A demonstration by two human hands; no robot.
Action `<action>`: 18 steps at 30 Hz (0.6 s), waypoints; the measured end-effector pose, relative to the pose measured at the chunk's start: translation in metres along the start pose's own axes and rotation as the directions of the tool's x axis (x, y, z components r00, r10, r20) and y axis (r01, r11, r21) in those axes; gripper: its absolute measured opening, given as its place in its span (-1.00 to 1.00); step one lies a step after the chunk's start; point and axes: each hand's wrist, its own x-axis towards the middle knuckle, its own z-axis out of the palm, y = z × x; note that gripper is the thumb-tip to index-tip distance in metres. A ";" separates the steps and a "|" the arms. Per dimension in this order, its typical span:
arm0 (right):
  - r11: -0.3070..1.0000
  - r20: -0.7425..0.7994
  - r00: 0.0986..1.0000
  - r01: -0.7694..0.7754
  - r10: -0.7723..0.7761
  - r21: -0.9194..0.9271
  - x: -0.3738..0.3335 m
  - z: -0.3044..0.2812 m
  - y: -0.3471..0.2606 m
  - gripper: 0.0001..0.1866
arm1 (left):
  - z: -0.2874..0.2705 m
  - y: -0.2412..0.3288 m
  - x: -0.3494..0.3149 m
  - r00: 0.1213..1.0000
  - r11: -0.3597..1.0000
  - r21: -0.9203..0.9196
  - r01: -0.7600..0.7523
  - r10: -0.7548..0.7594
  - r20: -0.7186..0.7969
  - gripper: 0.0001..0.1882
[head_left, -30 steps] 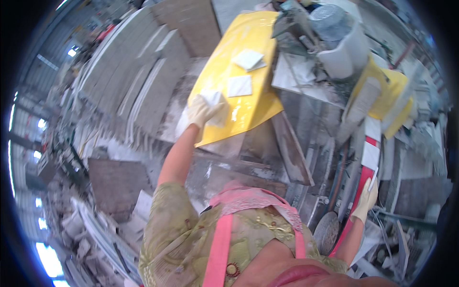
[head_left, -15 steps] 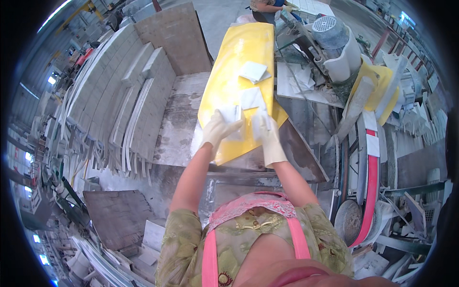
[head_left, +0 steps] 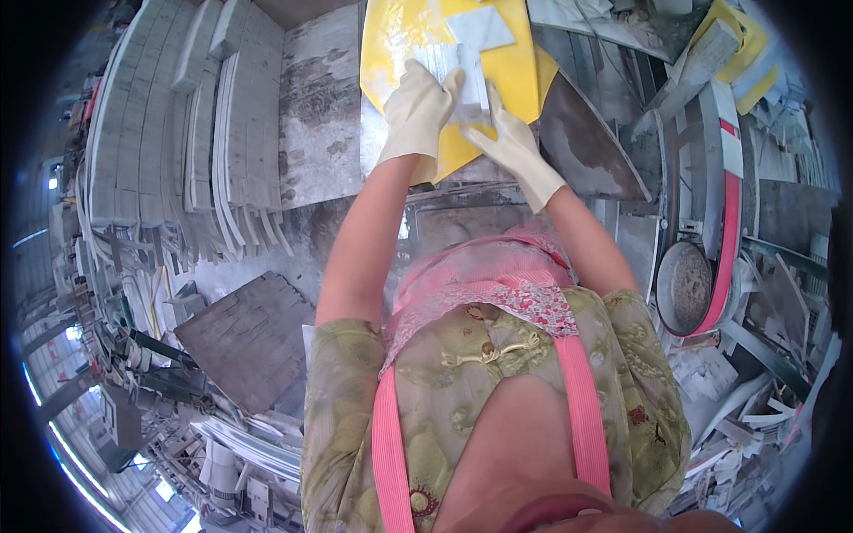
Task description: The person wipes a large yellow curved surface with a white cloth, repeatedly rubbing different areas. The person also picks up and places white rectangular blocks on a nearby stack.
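Note:
A small stack of white stone tiles (head_left: 455, 75) rests on a glossy yellow sheet (head_left: 386, 53) at the near end of a work surface. Both my hands wear cream rubber gloves. My left hand (head_left: 416, 111) is closed on the stack's left side, with its thumb along the near part. From the right, my right hand (head_left: 515, 147) clasps the near right corner, fingers along the side edge and thumb reaching toward the front. A separate white tile (head_left: 482, 28) lies flat just beyond the stack.
Long grey stone strips (head_left: 151, 115) stand in tall rows on the left. To the right are a dark board (head_left: 586, 133) and a machine with a red belt (head_left: 730, 213) around a round wheel (head_left: 683, 286). A brown board (head_left: 244, 342) leans at lower left.
My view has tipped downward, so the far worker and motor have left it. My right hand, which held a tile apart from the stack, has come in against the stack's right side.

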 end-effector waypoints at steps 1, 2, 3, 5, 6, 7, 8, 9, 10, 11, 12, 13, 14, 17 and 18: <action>0.997 0.010 1.000 0.007 -0.006 -0.083 -0.002 -0.002 -0.002 -0.05 | -0.007 0.003 0.003 0.998 0.999 0.028 0.031 -0.033 0.057 -0.10; 0.987 -0.013 1.000 -0.006 0.004 -0.160 0.000 -0.004 -0.004 -0.02 | -0.013 0.007 0.006 0.996 0.999 0.027 0.033 -0.035 0.077 -0.05; 0.960 -0.109 0.989 0.068 -0.101 -0.271 0.002 -0.005 -0.004 -0.16 | -0.018 0.011 0.010 0.990 0.998 0.039 0.054 -0.059 0.127 0.01; 0.935 -0.068 0.984 0.133 -0.164 -0.330 0.011 -0.010 0.001 -0.34 | -0.017 0.021 0.011 0.982 0.994 0.014 0.112 -0.113 0.153 0.15; 0.925 -0.049 0.984 0.144 -0.172 -0.351 0.016 -0.013 0.005 -0.40 | -0.013 0.027 0.011 0.982 0.989 -0.029 0.146 -0.142 0.122 0.23; 0.911 -0.003 0.977 0.199 -0.214 -0.361 0.020 -0.016 0.011 -0.45 | -0.008 0.032 0.011 0.982 0.982 -0.075 0.176 -0.169 0.086 0.31; 0.892 0.018 0.963 0.256 -0.269 -0.372 0.025 -0.021 0.018 -0.47 | -0.003 0.035 0.009 0.986 0.986 0.006 0.164 -0.164 0.007 0.34; 0.862 -0.028 0.927 0.336 -0.373 -0.380 0.032 -0.025 0.024 -0.48 | 0.002 0.038 0.006 0.986 0.984 0.087 0.154 -0.149 -0.069 0.38; 0.858 0.019 0.916 0.383 -0.401 -0.343 0.037 -0.027 0.030 -0.48 | 0.008 0.041 0.005 0.987 0.970 0.187 0.158 -0.146 -0.073 0.41; 0.838 -0.009 0.882 0.444 -0.471 -0.317 0.042 -0.027 0.033 -0.48 | 0.010 0.043 0.007 0.981 0.956 0.221 0.195 -0.189 -0.049 0.51; 0.813 -0.061 0.840 0.499 -0.538 -0.300 0.047 -0.025 0.034 -0.48 | 0.012 0.045 0.010 0.979 0.938 0.279 0.204 -0.194 -0.063 0.53; 0.797 -0.054 0.829 0.515 -0.557 -0.315 0.048 -0.022 0.034 -0.53 | 0.012 0.047 0.012 0.972 0.949 0.213 0.233 -0.228 -0.047 0.54; 0.789 -0.047 0.837 0.494 -0.545 -0.365 0.050 -0.018 0.032 -0.57 | 0.011 0.050 0.014 0.956 0.937 0.191 0.294 -0.284 -0.078 0.52; 0.939 -0.125 0.931 0.343 -0.342 -0.016 0.040 -0.011 0.027 -0.59 | 0.010 0.064 0.012 0.943 0.921 0.202 0.333 -0.324 -0.076 0.33; 0.954 -0.105 0.955 0.288 -0.279 0.082 0.038 -0.013 0.027 -0.60 | 0.010 0.070 0.011 0.935 0.908 0.224 0.355 -0.349 -0.070 0.28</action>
